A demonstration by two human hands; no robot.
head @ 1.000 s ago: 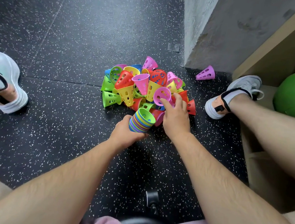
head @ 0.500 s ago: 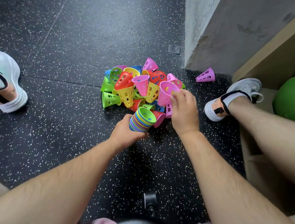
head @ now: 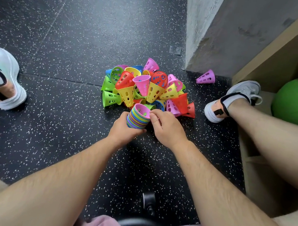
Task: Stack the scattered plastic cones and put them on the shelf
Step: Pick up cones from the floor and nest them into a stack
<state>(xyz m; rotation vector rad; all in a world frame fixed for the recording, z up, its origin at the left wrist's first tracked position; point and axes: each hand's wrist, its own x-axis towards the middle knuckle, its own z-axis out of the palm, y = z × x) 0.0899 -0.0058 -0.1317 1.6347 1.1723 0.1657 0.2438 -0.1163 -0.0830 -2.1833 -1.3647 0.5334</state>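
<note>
Cones in a nested stack are gripped by the curled fingers of our left hand, at the near edge of the pile on the floor. Our right hand pinches the rim of the top pink cone. Farther right, a purple cone lies beside the wall.

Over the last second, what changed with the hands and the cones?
The right hand pulled a pink cone out of the pile, carried it back and set it into the stack, whose top was green; its fingers still pinch the rim. The left hand kept gripping the stack. The lone cone by the wall stayed put.
</note>
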